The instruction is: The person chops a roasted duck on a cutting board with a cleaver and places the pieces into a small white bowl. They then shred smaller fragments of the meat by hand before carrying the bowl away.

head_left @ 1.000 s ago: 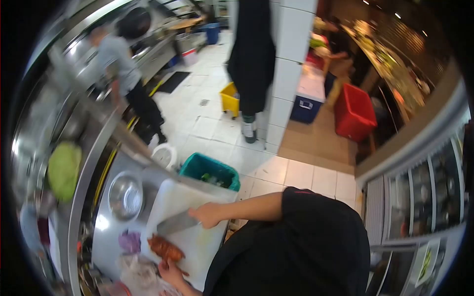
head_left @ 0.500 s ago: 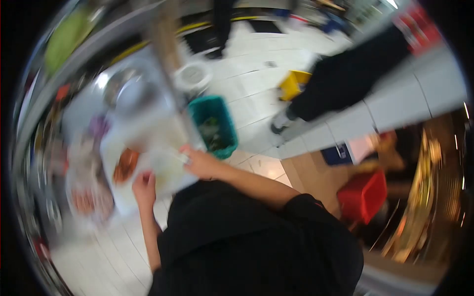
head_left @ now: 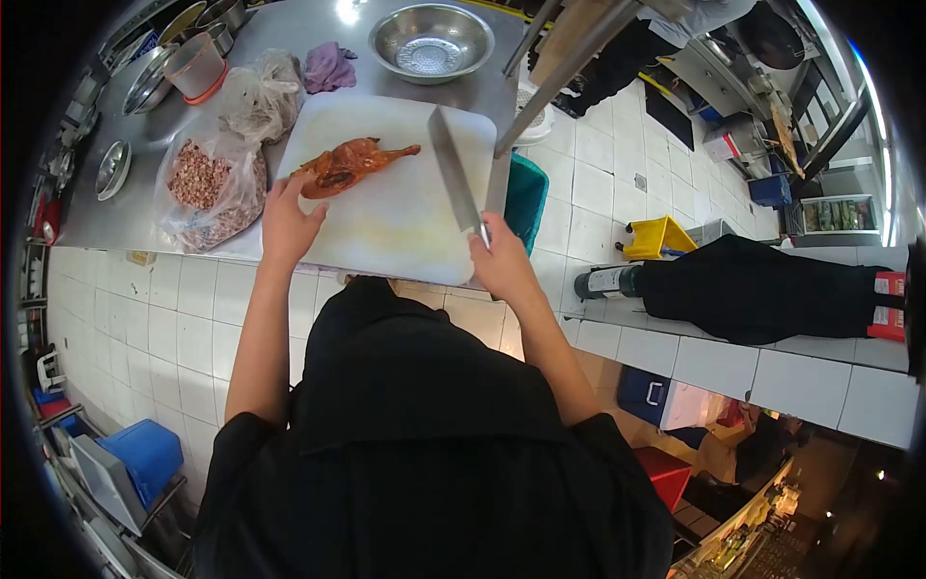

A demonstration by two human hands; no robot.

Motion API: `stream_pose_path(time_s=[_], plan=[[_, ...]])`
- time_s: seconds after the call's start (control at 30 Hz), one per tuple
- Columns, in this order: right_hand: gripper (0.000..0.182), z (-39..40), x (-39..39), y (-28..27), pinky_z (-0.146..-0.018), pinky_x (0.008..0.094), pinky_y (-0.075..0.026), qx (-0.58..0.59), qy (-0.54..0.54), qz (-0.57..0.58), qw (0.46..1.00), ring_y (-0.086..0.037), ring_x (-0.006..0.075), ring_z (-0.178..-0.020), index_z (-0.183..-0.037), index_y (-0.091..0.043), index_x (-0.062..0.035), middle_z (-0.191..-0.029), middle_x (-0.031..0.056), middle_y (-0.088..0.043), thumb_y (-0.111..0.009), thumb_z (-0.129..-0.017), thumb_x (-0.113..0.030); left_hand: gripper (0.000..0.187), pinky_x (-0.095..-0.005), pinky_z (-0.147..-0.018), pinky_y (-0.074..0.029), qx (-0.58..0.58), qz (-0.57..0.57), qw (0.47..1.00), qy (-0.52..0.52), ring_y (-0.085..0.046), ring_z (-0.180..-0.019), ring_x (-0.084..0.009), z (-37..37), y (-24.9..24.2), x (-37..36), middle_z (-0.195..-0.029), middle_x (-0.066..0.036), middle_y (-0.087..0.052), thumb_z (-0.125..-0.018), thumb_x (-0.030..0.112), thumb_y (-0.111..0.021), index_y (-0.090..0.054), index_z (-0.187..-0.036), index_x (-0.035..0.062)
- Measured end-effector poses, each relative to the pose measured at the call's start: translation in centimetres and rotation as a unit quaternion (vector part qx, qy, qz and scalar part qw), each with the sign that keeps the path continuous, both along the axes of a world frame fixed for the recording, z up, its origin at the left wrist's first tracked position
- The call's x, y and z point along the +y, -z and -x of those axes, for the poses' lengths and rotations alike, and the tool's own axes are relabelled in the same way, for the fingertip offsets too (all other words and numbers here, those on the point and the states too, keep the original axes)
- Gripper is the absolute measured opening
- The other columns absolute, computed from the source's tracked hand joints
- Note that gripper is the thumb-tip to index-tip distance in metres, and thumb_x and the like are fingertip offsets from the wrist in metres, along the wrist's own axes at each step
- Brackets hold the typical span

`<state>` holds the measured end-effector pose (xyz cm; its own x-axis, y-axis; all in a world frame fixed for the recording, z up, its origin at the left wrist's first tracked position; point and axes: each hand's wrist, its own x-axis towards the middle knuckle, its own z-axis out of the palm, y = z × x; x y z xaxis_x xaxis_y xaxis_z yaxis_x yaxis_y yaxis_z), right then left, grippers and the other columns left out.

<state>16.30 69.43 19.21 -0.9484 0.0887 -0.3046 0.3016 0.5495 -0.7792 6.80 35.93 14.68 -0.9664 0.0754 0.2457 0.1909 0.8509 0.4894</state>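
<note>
- The left hand (head_left: pixel 292 224) is part open, thumb spread from the fingers, its fingertips at the thick end of a glossy reddish-brown roasted poultry piece (head_left: pixel 349 167).
- That piece lies on a white rectangular cutting board (head_left: pixel 386 232), just beyond the left hand; its long axis runs from those fingertips rightward and slightly away from the person, the narrow bone end pointing towards the blade side.
- The right hand (head_left: pixel 503 259) is closed round the handle of a broad-bladed steel knife (head_left: pixel 453 169). The blade points away from the person, leaning left, apart from the meat; whether it touches the board is unclear.
- Left of the left hand, a clear plastic bag of chopped pinkish pieces (head_left: pixel 207 188) sits on the steel bench (head_left: pixel 111 217).
- Beyond both hands are a crumpled purple cloth (head_left: pixel 329 68) and a round steel bowl (head_left: pixel 431 43).
</note>
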Motion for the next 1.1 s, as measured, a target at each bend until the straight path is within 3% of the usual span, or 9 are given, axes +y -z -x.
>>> stream_pose_path(time_s=[0.1, 0.27, 0.37, 0.43, 0.47, 0.57, 0.6, 0.83, 1.1], plan=[[0.041, -0.3, -0.7, 2.2, -0.076, 0.0409, -0.054, 0.113, 0.035, -0.046, 0.992, -0.071, 0.0320, -0.081, -0.135, -0.050, 0.0007, -0.087, 0.0198, -0.071, -0.057, -0.100, -0.020, 0.070, -0.0502, -0.111, -0.042, -0.013, 0.020, 1.000, 0.014, -0.050, -0.133, -0.0394, 3.3, 1.3, -0.8, -0.143, -0.019, -0.052, -0.072, 0.021, -0.086, -0.059, -0.136, 0.0126], [0.038, -0.4, -2.7, 6.0, -0.079, 0.0450, -0.054, 0.069, 0.029, -0.185, 0.980, -0.071, 0.0343, -0.085, -0.131, -0.051, 0.0010, -0.091, 0.0233, -0.070, -0.056, -0.100, -0.020, 0.081, -0.0549, -0.113, -0.037, -0.028, 0.048, 0.995, 0.082, -0.044, -0.138, -0.0422, 7.2, 3.3, -0.4, -0.149, -0.020, -0.045, -0.069, 0.027, -0.087, -0.054, -0.142, 0.0147], [0.033, -0.8, -4.3, 5.7, -0.067, 0.0423, -0.055, 0.045, 0.057, -0.205, 0.976, -0.069, 0.0277, -0.072, -0.127, -0.052, -0.0007, -0.083, 0.0182, -0.067, -0.057, -0.101, -0.019, 0.079, -0.0547, -0.112, -0.038, -0.080, 0.027, 0.989, 0.126, -0.045, -0.137, -0.0419, 8.2, 3.6, -1.1, -0.149, -0.020, -0.045, -0.070, 0.028, -0.086, -0.054, -0.141, 0.0118], [0.026, -0.6, -6.3, 3.8, -0.053, 0.0342, -0.051, -0.039, 0.191, 0.022, 0.981, -0.060, 0.0166, -0.058, -0.122, -0.054, -0.0031, -0.074, 0.0087, -0.060, -0.058, -0.102, -0.018, 0.075, -0.0527, -0.111, -0.040, -0.087, -0.050, 0.983, 0.157, -0.046, -0.135, -0.0417, 8.4, 4.2, -1.9, -0.145, -0.020, -0.048, -0.071, 0.029, -0.086, -0.057, -0.137, 0.0078], [0.018, -1.1, -6.9, 5.2, -0.045, 0.0272, -0.044, 0.044, 0.184, 0.031, 0.981, -0.051, 0.0082, -0.052, -0.117, -0.055, -0.0043, -0.070, 0.0010, -0.053, -0.057, -0.103, -0.015, 0.075, -0.0527, -0.111, -0.040, -0.096, -0.049, 0.980, 0.168, -0.046, -0.135, -0.0417, 8.4, 4.3, -2.1, -0.145, -0.020, -0.048, -0.071, 0.029, -0.086, -0.057, -0.137, 0.0078], [0.030, -0.4, -10.0, 1.3, -0.054, 0.0326, -0.050, 0.001, 0.203, 0.139, 0.969, -0.060, 0.0159, -0.057, -0.127, -0.057, -0.0025, -0.074, 0.0089, -0.062, -0.058, -0.101, -0.016, 0.069, -0.0498, -0.109, -0.042, -0.064, -0.115, 0.976, 0.174, -0.049, -0.132, -0.0411, 8.2, 4.4, -2.8, -0.141, -0.020, -0.051, -0.072, 0.028, -0.086, -0.061, -0.132, 0.0047], [0.029, 0.1, -10.5, 0.9, -0.051, 0.0281, -0.048, 0.000, 0.188, 0.196, 0.962, -0.056, 0.0103, -0.056, -0.128, -0.058, -0.0041, -0.072, 0.0027, -0.059, -0.058, -0.101, -0.014, 0.067, -0.0489, -0.108, -0.043, -0.049, -0.114, 0.977, 0.173, -0.050, -0.130, -0.0406, 8.2, 4.3, -2.9, -0.140, -0.020, -0.052, -0.073, 0.028, -0.085, -0.062, -0.131, 0.0046], [0.015, 5.5, -12.5, 1.2, -0.047, 0.0282, -0.045, -0.034, 0.065, 0.263, 0.962, -0.051, 0.0103, -0.052, -0.115, -0.055, -0.0024, -0.070, 0.0012, -0.054, -0.056, -0.103, -0.012, 0.061, -0.0455, -0.103, -0.045, -0.070, -0.173, 0.969, 0.162, -0.054, -0.118, -0.0351, 8.6, 3.2, -4.3, -0.122, -0.015, -0.057, -0.073, 0.026, -0.087, -0.067, -0.128, 0.0072], [0.019, 9.4, -14.1, 2.2, -0.048, 0.0293, -0.047, -0.120, -0.003, 0.313, 0.942, -0.054, 0.0117, -0.053, -0.119, -0.054, -0.0026, -0.074, 0.0025, -0.056, -0.055, -0.104, -0.014, 0.062, -0.0422, -0.099, -0.047, -0.117, -0.215, 0.958, 0.152, -0.056, -0.112, -0.0321, 7.3, 2.9, -5.7, -0.117, -0.014, -0.058, -0.073, 0.025, -0.089, -0.067, -0.129, 0.0097]])
